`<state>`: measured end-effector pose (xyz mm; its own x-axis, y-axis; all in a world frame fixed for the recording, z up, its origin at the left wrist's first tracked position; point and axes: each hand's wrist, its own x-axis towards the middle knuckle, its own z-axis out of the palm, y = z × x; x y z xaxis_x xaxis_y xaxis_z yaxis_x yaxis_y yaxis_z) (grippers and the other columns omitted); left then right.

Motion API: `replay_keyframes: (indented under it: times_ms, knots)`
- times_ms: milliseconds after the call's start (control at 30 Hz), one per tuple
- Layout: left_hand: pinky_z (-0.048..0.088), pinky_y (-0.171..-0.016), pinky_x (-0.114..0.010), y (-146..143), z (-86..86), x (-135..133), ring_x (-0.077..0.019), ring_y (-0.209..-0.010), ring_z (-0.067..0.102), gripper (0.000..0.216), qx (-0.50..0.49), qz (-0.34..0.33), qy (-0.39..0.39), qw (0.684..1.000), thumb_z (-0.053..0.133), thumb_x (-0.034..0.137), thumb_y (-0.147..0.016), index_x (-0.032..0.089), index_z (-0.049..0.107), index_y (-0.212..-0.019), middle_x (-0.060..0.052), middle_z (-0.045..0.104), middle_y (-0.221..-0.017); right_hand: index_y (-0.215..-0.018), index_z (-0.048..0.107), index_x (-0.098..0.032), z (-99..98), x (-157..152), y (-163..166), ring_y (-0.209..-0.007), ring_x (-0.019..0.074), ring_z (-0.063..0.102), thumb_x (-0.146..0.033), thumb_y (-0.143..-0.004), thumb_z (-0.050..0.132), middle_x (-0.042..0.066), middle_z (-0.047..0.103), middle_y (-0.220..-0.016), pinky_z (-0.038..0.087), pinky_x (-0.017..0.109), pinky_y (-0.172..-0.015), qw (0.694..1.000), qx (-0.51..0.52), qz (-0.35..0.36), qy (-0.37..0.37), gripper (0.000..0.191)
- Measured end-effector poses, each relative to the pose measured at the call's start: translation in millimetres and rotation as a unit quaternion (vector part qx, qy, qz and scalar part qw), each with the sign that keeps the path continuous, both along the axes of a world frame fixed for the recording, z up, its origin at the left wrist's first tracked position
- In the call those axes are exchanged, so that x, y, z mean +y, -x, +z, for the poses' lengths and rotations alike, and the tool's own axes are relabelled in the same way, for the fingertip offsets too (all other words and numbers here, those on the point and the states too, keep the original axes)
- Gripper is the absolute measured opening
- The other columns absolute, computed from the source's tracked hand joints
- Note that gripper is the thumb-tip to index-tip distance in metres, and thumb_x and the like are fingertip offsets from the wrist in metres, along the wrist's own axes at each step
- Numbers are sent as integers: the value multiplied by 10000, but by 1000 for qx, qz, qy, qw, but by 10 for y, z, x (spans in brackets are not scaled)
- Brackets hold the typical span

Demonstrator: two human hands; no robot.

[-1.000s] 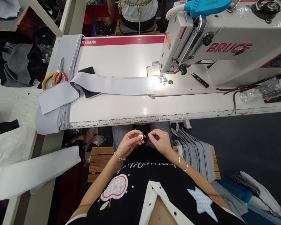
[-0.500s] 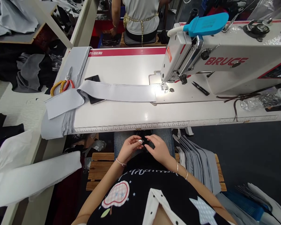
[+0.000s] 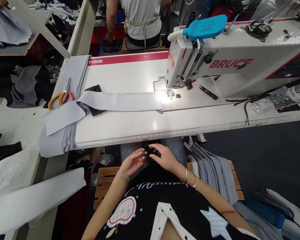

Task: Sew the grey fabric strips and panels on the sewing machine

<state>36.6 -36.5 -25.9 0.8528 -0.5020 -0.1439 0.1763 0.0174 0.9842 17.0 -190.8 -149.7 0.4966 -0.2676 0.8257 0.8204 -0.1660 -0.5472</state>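
Counter [image 3: 122, 125] carries machine [image 3: 230, 50] at right; strip [image 3: 130, 101] lies mostly flat, running up to it from left, likely for alignment. Over lap [image 3: 178, 151], near side, hands are apart: left hand [image 3: 132, 163] pinches small part [image 3: 143, 153] in fingertips, probably for precise grip; right hand [image 3: 165, 160], just beside, thumb and finger parted, seems free to help. Any thread: cannot tell.

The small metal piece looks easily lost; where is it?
Head view, just left of centre: the left hand holds the small metal piece below the ruler, near the right hand.
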Motion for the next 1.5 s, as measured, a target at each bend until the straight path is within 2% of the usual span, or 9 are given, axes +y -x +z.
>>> replay_keyframes:
  times_ms: [100,233,500,733,867,967,1133,1300,1500]
  knots:
    - [505,-557,-110,-5,-32,0,-73,-625,593,192,-13,-22,-26,999,745,45,-697,97,681,-870,-72,666,-799,-1145,663,-168,59,43,-55,-882,148,645,-105,-865,659,34,695,-1003,495,271,-824,999,-18,48,11,286]
    - [518,-586,-125,-34,-34,38,-77,-636,603,253,-34,-45,-38,998,803,93,-664,102,692,-891,-68,676,-796,-890,706,-167,90,23,-69,-797,138,639,-137,-899,644,16,698,-860,477,253,-769,998,-47,10,33,69]
    - [528,-591,-133,-61,-42,66,-86,-636,622,337,-28,-56,-41,997,884,133,-599,94,710,-885,-76,692,-803,-808,689,-161,21,-80,-63,-742,139,618,-126,-915,612,17,679,-792,450,249,-717,994,-86,-47,42,136]
    - [526,-579,-134,-69,-6,76,-85,-628,618,322,-46,-44,-49,997,862,125,-631,72,690,-898,-89,684,-810,-903,714,-177,-33,-121,-99,-804,152,638,-166,-894,667,19,690,-850,476,275,-763,997,-29,-56,43,49]
    - [526,-584,-131,-86,-14,78,-78,-632,620,321,-55,-27,-45,997,856,125,-638,82,688,-908,-81,685,-821,-1128,677,-186,-74,-116,-109,-999,207,620,-188,-823,758,66,668,-1077,491,354,-887,996,-14,-87,30,316]
    - [535,-610,-142,-103,-51,68,-83,-649,637,343,-89,-7,-65,994,870,152,-633,93,698,-924,-80,694,-854,-1169,658,-190,-113,-96,-116,-1055,222,597,-188,-827,749,78,641,-1145,491,376,-922,995,-12,-103,13,355]
    - [530,-600,-206,-131,-215,-32,-127,-630,636,457,-250,33,-136,958,919,295,-551,93,707,-902,-74,690,-794,-1179,663,-179,-105,41,-107,-1060,246,588,-210,-828,754,88,639,-1146,477,400,-949,991,-4,-111,72,365]
    - [521,-703,-271,-250,-384,-163,-213,-774,670,298,-417,31,-203,886,827,292,-606,131,721,-834,-114,707,-829,-1085,709,-197,-63,184,-230,-1041,254,581,-146,-821,681,64,650,-1080,458,404,-962,968,80,-163,174,270]
    - [470,-680,-317,-613,-478,-188,-226,-733,629,340,-398,14,-195,896,839,349,-508,186,694,-769,-67,677,-763,-1031,747,-239,-69,162,-476,-1049,263,598,-133,-756,669,55,666,-1049,434,390,-999,957,152,-181,170,305]
